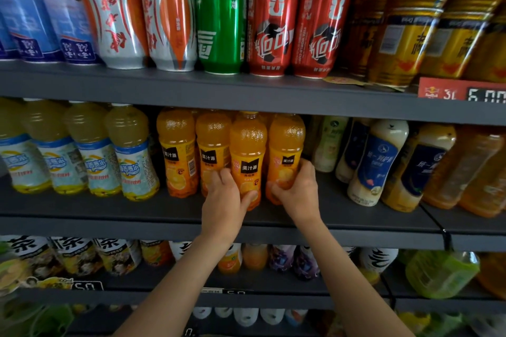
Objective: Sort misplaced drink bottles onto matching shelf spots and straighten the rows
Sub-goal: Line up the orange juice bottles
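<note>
Left hand (pixel 223 197): fingers and thumb curled round the lower body of one orange plastic juice bottle with a black-and-yellow label (pixel 247 159), third from left in its row of four. Right hand (pixel 297 189): wrapped round the base of the fourth orange juice bottle (pixel 284 156), just beside it. Both bottles stand upright on my dark grey middle shelf (pixel 137 210). Pale yellow drink bottles with blue-white labels (pixel 82 150) stand left; white bottles with navy labels (pixel 375 161) right. Red cans (pixel 273 27) and a green can (pixel 219 22) sit on the shelf above.
</note>
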`<state>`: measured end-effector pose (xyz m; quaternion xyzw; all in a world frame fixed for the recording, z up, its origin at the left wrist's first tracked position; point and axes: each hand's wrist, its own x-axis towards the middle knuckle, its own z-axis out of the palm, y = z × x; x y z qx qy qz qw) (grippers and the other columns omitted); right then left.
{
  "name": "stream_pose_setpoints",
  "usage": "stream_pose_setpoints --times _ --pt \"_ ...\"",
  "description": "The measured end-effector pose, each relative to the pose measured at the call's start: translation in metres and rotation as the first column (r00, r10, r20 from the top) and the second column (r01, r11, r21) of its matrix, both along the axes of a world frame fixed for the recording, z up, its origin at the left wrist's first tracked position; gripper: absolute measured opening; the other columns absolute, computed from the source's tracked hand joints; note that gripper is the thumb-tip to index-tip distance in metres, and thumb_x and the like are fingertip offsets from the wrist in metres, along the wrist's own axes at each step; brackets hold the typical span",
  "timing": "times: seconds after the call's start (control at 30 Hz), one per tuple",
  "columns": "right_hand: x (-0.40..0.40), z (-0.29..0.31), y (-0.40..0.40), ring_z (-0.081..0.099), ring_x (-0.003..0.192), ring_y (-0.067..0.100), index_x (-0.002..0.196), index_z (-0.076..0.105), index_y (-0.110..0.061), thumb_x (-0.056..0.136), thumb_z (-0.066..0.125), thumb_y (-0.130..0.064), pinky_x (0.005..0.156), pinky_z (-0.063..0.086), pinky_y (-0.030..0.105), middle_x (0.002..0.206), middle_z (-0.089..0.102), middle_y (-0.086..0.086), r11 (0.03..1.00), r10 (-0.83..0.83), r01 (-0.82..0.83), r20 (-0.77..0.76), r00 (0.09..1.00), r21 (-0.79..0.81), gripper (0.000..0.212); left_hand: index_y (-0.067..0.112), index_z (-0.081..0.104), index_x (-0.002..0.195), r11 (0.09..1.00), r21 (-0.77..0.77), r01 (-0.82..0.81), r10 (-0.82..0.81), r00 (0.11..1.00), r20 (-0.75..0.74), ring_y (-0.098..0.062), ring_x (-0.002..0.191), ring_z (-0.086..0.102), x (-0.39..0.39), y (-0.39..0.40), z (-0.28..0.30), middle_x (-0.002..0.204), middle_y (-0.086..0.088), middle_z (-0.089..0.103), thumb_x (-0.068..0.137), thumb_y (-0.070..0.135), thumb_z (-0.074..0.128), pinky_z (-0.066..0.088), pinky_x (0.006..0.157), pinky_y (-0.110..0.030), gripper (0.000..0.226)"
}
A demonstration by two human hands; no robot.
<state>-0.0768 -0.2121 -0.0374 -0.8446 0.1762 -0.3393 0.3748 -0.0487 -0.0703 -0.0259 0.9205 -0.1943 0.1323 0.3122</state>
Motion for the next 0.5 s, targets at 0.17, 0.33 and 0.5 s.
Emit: stream_pose_setpoints --times 0.17,0.33,0.5 --pt "0.0 0.002 0.003 0.044 0.116 0.027 0.126 0.04 -0.002 0.072 0.079 -0.02 0.096 0.039 0.035 0.123 0.045 0.014 1.0 -0.018 0.018 -0.011 1.0 -0.022 0.069 0.011 0.034 0.129 0.999 0.035 -0.013 0.014 0.999 -0.036 -0.024 0.12 0.046 -0.001 -0.004 0.008 0.132 -0.008 0.039 0.089 0.04 0.058 0.044 0.088 -0.03 0.055" --pt "0.0 0.005 0.002 0.043 0.117 0.027 0.125 0.039 -0.003 0.072 0.079 -0.021 0.098 0.039 0.036 0.124 0.044 0.013 1.0 -0.017 0.017 -0.045 0.999 -0.016 0.069 0.008 0.032 0.133 0.998 0.064 -0.025 0.03 0.997 -0.075 -0.026 0.122 0.044 0.001 -0.014 0.012 0.136 -0.011 0.035 0.091 0.035 0.056 0.042 0.092 -0.031 0.055" --pt "0.002 0.007 0.002 0.042 0.119 0.027 0.126 0.038 -0.004 0.071 0.08 -0.02 0.098 0.039 0.036 0.125 0.043 0.012 1.0 -0.025 0.025 -0.057 0.998 0.001 0.071 0.004 0.031 0.131 0.996 0.079 -0.042 0.05 0.993 -0.106 -0.028 0.119 0.046 0.001 -0.022 0.016 0.135 -0.014 0.033 0.093 0.03 0.055 0.044 0.088 -0.03 0.052"
